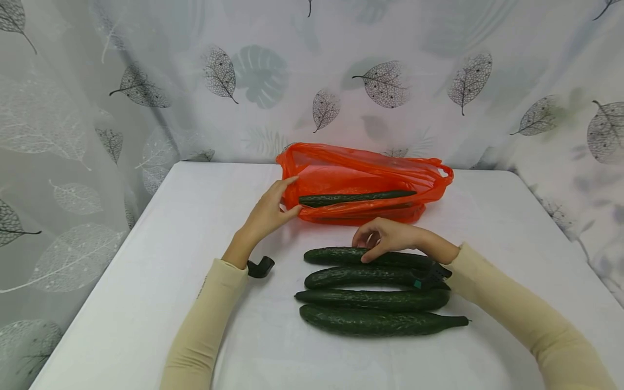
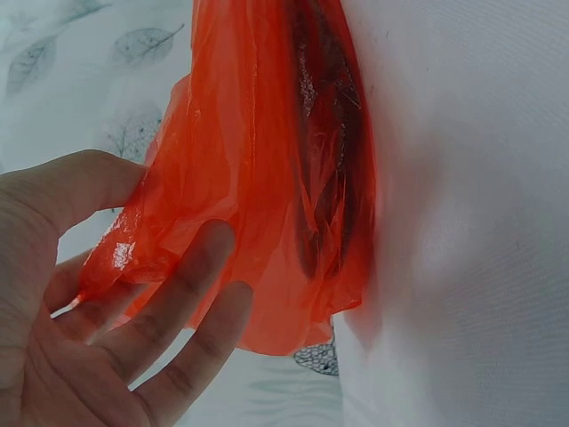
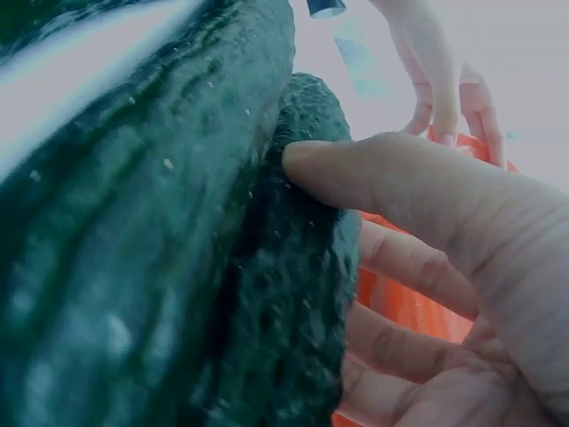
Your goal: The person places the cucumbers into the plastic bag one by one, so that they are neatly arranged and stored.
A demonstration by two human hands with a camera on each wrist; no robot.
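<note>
Several dark green cucumbers lie side by side on the white table. My right hand [image 1: 390, 237] is at the farthest cucumber [image 1: 336, 255], its thumb on the near side and the other fingers curled at the far side. In the right wrist view the thumb [image 3: 356, 173] presses that cucumber's bumpy skin [image 3: 298, 240]. At the left end of a red plastic bag [image 1: 336, 168], my left hand [image 1: 267, 212] has thumb and fingers spread, touching the thin film [image 2: 240, 160]. Inside the bag lies another cucumber [image 1: 358, 197]; more dark shapes show dimly through the plastic.
Three more cucumbers, the second [image 1: 361, 277], third [image 1: 370, 299] and nearest [image 1: 375, 320], lie towards the table's front. Black wrist devices [image 1: 260, 267] sit at both sleeves. A leaf-printed curtain [image 1: 292, 70] hangs behind the white table [image 1: 146, 244].
</note>
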